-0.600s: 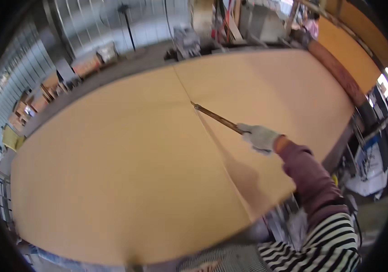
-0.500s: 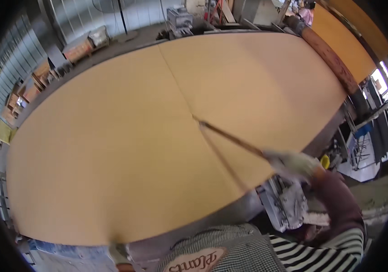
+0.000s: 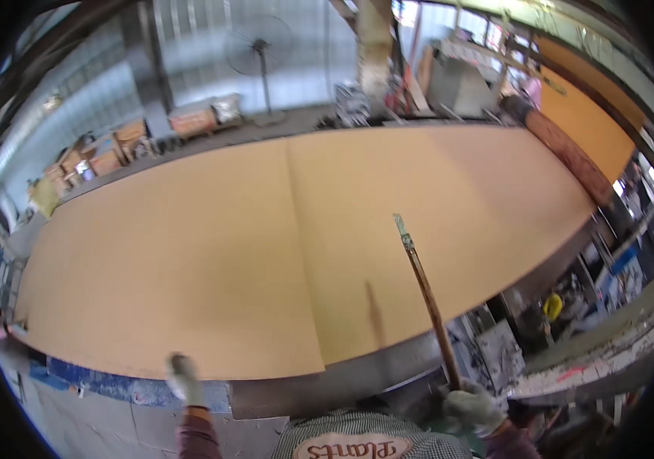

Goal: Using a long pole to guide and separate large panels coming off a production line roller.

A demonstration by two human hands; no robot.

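A broad tan sheet (image 3: pixel 159 252) covers the table before me. A straight line runs across it from the far side to the near edge, splitting it into a left piece and a right piece (image 3: pixel 449 206); at the near end the left piece's corner stands out past the right one. My right hand (image 3: pixel 473 408), in a pale glove, is closed round the lower end of a long wooden-handled knife (image 3: pixel 428 294). Its short blade points up and away, raised above the right piece. My left hand (image 3: pixel 185 380), also gloved, is at the sheet's near left edge; its fingers are blurred.
A thick brown roll (image 3: pixel 571 157) lies along the table's right end. Beyond the far edge are boxes (image 3: pixel 193 120), a standing fan (image 3: pixel 260 50) and grey machinery (image 3: pixel 353 103). A worn ledge (image 3: pixel 594 356) and metal parts are at my right.
My right hand has drawn back toward me, lifting the knife blade off the sheet. The line now reaches the near edge. The view has tilted up, showing more of the far wall.
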